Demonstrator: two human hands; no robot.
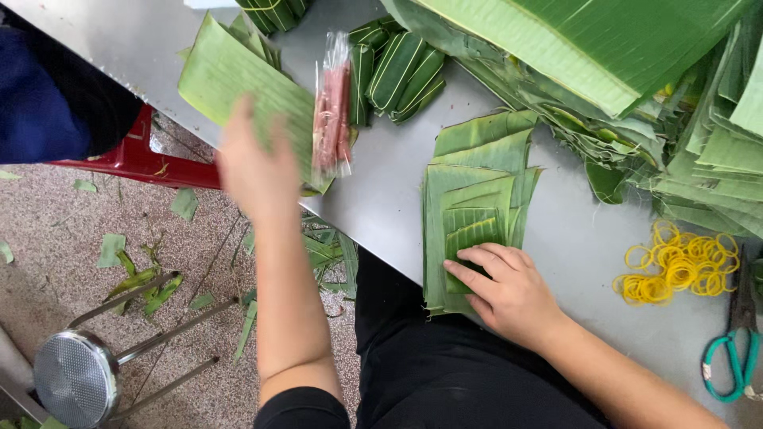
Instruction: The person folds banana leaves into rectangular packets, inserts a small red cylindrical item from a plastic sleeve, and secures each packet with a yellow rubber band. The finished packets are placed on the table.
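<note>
My left hand (pixel 253 163) is blurred and open, fingers spread, over a pale green cut banana leaf (pixel 238 83) at the table's left edge, close to a clear plastic bag of pink sausage-like sticks (pixel 332 111). Whether it touches the leaf I cannot tell. My right hand (pixel 509 290) lies flat on a stack of cut banana leaf pieces (pixel 469 202), fingers pressing a small dark green strip (pixel 473 234) on top of the stack.
Leaf-wrapped bundles (pixel 401 71) lie at the back. A big heap of banana leaves (pixel 636 87) fills the right. Yellow rubber bands (pixel 679 266) and teal-handled scissors (pixel 735 353) lie on the steel table (pixel 381 199). A red stool (pixel 139 155), a metal stool (pixel 75 373) and leaf scraps are on the floor.
</note>
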